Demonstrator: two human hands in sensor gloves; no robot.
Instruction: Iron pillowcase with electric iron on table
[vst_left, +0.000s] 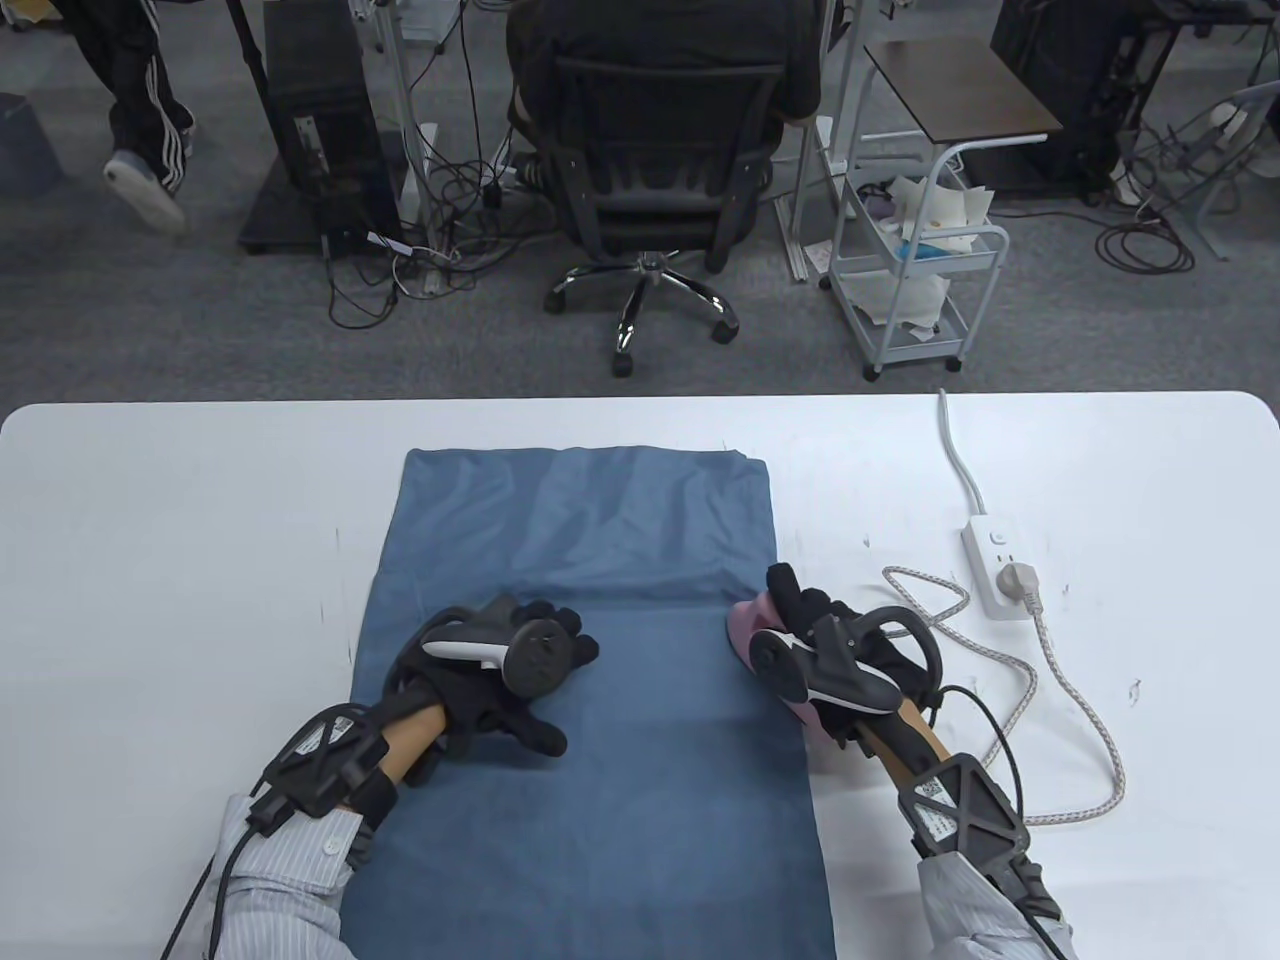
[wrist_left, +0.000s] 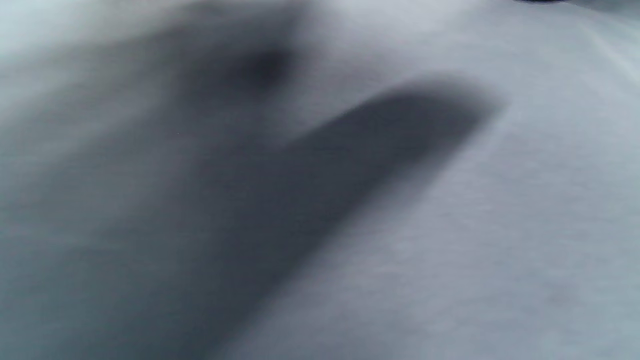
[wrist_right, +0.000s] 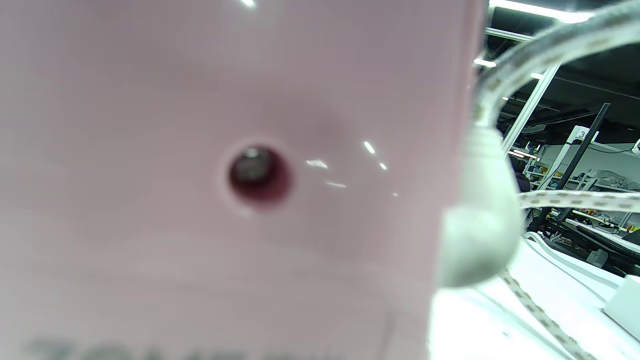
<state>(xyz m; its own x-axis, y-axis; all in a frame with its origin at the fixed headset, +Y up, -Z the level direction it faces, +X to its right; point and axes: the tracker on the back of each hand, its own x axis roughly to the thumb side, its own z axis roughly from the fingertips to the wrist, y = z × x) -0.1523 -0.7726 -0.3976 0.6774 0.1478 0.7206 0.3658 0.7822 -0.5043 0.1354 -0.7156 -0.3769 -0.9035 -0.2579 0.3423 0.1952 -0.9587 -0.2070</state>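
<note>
A blue pillowcase (vst_left: 590, 680) is spread flat on the white table (vst_left: 150, 550); it is pressed down near its left edge by the left hand (vst_left: 500, 670), fingers laid flat, nothing held; a pink iron (vst_left: 752, 630) at the cloth's right edge is gripped by the right hand (vst_left: 830, 650); its braided cord (vst_left: 1060, 690) is plugged into a power strip (vst_left: 990, 570) well to the right

Beyond the white table (vst_left: 180, 520) lies grey carpet (vst_left: 120, 320). A black office chair (vst_left: 660, 170) stands far center, a white trolley (vst_left: 915, 270) right, probably holding papers, cables (vst_left: 440, 250) left.
</note>
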